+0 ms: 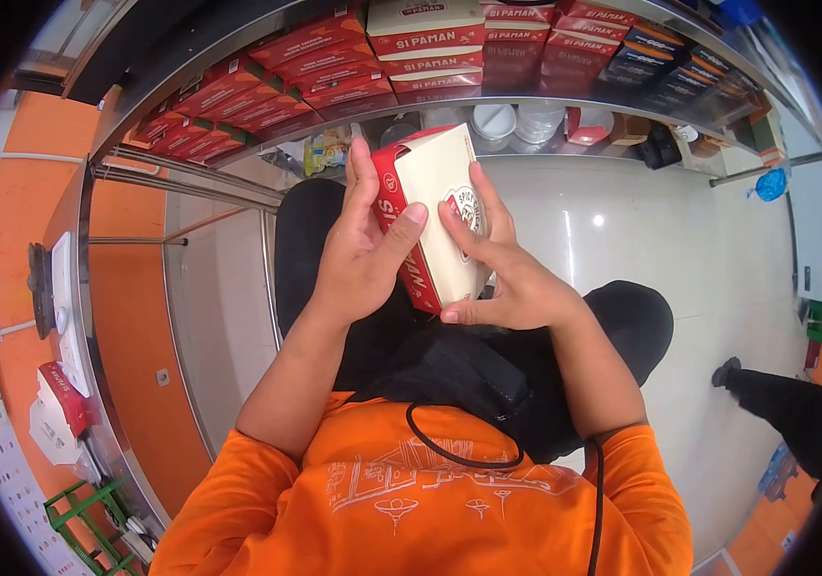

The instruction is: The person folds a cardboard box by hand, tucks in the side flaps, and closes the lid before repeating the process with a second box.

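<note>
I hold a red and cream cardboard food box [440, 197] up in front of my chest with both hands. My left hand [358, 254] wraps the box's red left side, thumb pressed on its cream face. On the right side, my right hand [507, 274] grips the lower edge, with its fingers spread over the printed logo. The box is tilted and its top flap looks partly raised.
A steel shelf [190, 58] overhead carries rows of folded red boxes [329, 62] and dark boxes [679, 67]. Plastic lids [516, 120] sit below it. A steel counter edge [89, 317] runs down the left. Another person's leg and shoe [775, 398] stand at right on the white floor.
</note>
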Motion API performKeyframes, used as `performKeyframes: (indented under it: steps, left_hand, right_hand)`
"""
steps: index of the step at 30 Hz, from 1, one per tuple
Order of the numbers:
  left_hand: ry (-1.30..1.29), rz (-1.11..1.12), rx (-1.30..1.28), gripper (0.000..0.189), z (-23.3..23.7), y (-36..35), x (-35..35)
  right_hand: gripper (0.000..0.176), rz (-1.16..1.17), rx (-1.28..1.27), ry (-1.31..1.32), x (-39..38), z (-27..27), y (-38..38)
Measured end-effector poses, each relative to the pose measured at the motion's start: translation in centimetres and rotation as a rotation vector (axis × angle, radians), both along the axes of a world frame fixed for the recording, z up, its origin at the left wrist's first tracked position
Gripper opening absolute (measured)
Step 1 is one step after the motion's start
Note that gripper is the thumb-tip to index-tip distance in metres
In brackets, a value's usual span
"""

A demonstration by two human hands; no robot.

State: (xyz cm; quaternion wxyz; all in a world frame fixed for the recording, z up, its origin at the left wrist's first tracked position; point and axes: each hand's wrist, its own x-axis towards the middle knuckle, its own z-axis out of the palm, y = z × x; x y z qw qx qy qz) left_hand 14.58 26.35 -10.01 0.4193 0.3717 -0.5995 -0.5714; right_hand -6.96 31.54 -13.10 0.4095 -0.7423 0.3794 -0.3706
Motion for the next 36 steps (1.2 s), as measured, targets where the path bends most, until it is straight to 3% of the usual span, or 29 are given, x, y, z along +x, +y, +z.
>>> performKeyframes:
  steps: [3,9,12,15,27,33,36]
  left_hand:
    - [0.06,0.026,-0.031,0.084,0.1,0.4,-0.5]
    - [-0.144,0.123,-0.187,0.072,0.1,0.5,-0.4]
    - [0.173,0.109,0.053,0.063,2.2,0.9,-1.1]
    - [0.177,0.179,-0.072,0.052,0.9,0.3,-0.9]
    - [0.185,0.256,-0.203,0.045,0.5,0.8,-0.9]
    - [-0.033,0.206,-0.23,0.062,1.7,1.3,-1.2]
    - [-0.296,0.282,-0.45,0.07,1.5,2.1,-2.7]
  right_hand:
    - [0.102,-0.015,-0.038,0.038,-0.1,0.2,0.1]
    - [0.094,-0.055,-0.09,0.106,0.2,0.6,0.2]
    - [0.093,-0.042,-0.101,0.084,0.4,0.9,0.2]
    - [0.093,-0.043,-0.113,0.094,0.6,0.8,0.3]
    - [0.083,-0.04,-0.164,0.157,0.7,1.0,0.5]
    - [0.082,-0.091,-0.147,0.21,1.0,1.1,0.7]
    - [0.081,-0.116,-0.174,0.215,1.2,0.7,0.8]
